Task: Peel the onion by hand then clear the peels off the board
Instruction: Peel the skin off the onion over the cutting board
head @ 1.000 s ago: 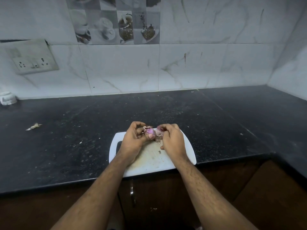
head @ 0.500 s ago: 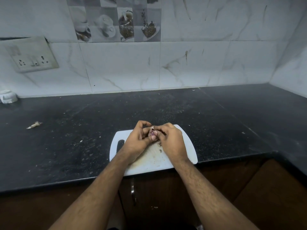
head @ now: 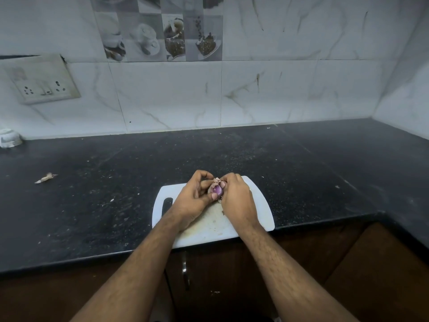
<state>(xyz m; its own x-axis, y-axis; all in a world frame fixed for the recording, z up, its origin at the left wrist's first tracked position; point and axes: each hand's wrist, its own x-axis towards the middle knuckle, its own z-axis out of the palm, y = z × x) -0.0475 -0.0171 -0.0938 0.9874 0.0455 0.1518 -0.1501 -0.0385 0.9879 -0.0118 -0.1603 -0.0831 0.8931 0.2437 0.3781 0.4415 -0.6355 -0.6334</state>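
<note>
Your two forearms reach in from the bottom of the view and angle toward each other, meeting above the white cutting board [head: 260, 205], which lies at the front edge of the dark countertop [head: 116, 205] with its handle slot on your left side. Your left hand [head: 192, 201] lies palm turned inward, its fingers curled round the small purple onion [head: 217, 189], thumb laid along the near side of the bulb with the nail showing. Your right hand [head: 236, 201] faces it with its back up, fingers curled over and pinching the papery skin [head: 216, 181] bunched at the top of the onion. The onion is between the two hands, above the middle of the board; whether it touches the board is hidden by your hands. The board's surface below your wrists shows stains and small flecks.

Farther off on the counter, well to the left, a loose peel scrap [head: 46, 177] lies alone. At the back left corner a small white object [head: 9, 138] stands against the marble-tiled wall [head: 278, 89], and a switch socket plate [head: 44, 80] is mounted above it.
</note>
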